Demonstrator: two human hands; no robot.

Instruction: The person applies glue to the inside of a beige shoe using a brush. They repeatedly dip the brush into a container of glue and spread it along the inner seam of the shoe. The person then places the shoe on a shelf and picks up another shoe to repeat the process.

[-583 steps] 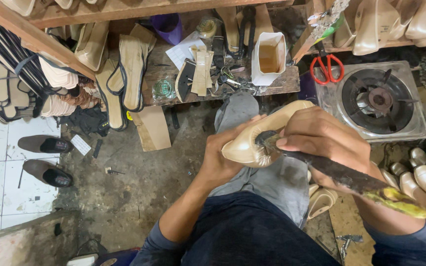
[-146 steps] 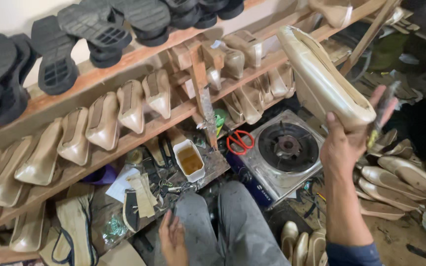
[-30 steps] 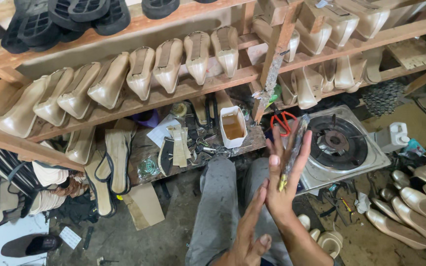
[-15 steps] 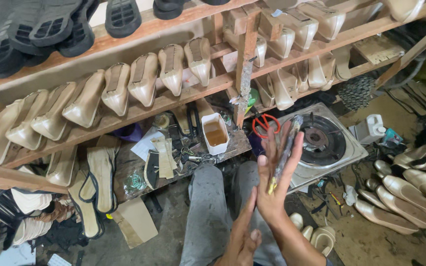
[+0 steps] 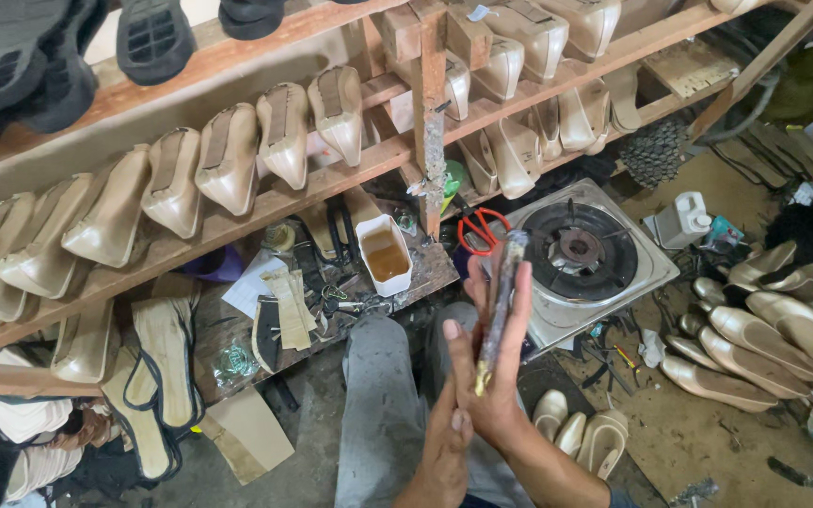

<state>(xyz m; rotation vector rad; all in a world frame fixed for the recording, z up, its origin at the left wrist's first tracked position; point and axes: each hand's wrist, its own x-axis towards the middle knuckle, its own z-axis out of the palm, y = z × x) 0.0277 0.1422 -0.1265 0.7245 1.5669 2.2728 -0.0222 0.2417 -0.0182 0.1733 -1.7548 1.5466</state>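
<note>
My right hand is raised over my knees, palm toward me, fingers stretched upward. A long dark glue-caked brush lies against that palm and fingers, its yellowed tip pointing down. My left hand sits below it, its thumb pressed against the heel of the right palm. Beyond the hands, a white container of amber glue stands on a low wooden bench.
Wooden shelves hold rows of beige shoe uppers and black soles. Red-handled scissors lie beside a single-burner stove. Finished beige shoes pile at right. Cut sole pieces lean at left.
The view has swung right and closer to the shelves. My right hand stays raised with the brush against its palm, and the left hand has stayed below it.
</note>
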